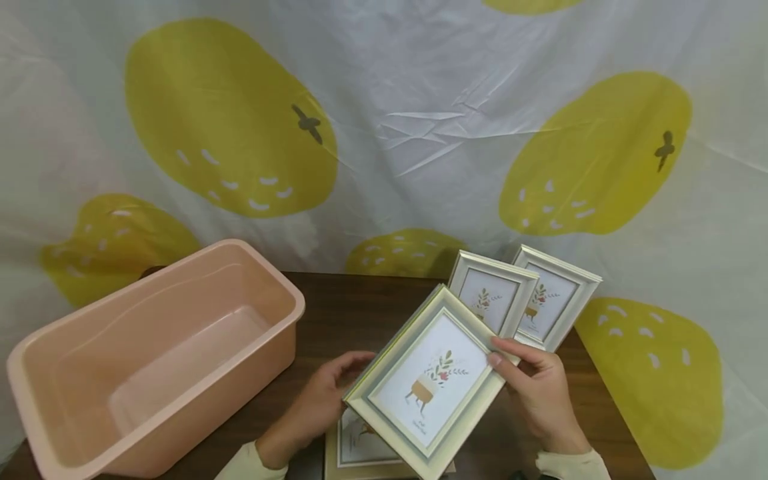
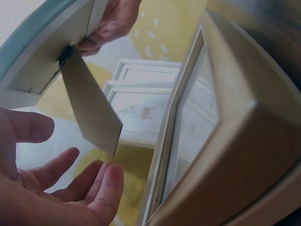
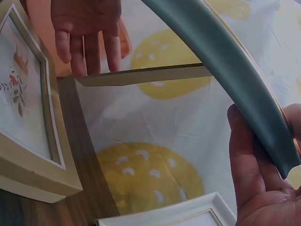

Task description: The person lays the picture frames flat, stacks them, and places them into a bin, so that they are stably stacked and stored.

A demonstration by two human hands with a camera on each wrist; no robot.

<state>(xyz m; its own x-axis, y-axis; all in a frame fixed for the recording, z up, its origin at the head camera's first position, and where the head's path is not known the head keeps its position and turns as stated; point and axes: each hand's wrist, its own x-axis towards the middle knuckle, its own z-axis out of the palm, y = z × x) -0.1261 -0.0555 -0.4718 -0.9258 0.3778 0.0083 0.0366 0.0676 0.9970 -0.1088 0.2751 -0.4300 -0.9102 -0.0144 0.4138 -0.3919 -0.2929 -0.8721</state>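
Observation:
My right hand (image 1: 543, 393) pinches the right edge of a cream picture frame (image 1: 432, 380), thumb on the front border and fingers behind. The frame is tilted, with a plant print facing up toward me. Its stand leg (image 2: 89, 101) juts out from the back in the left wrist view. My left hand (image 1: 321, 393) is behind the frame's left side, partly hidden in the head view. Its loosely extended fingers (image 3: 91, 49) are right at the free end of the leg. Under the held frame, another picture frame (image 1: 360, 471) lies face up on the table.
Two similar picture frames (image 1: 489, 267) stand upright at the back right, one partly behind the other. A pink plastic tub (image 1: 264, 367) occupies the left of the dark wooden table (image 1: 336, 300). Behind hangs a white curtain (image 1: 414, 133) with yellow fruit prints.

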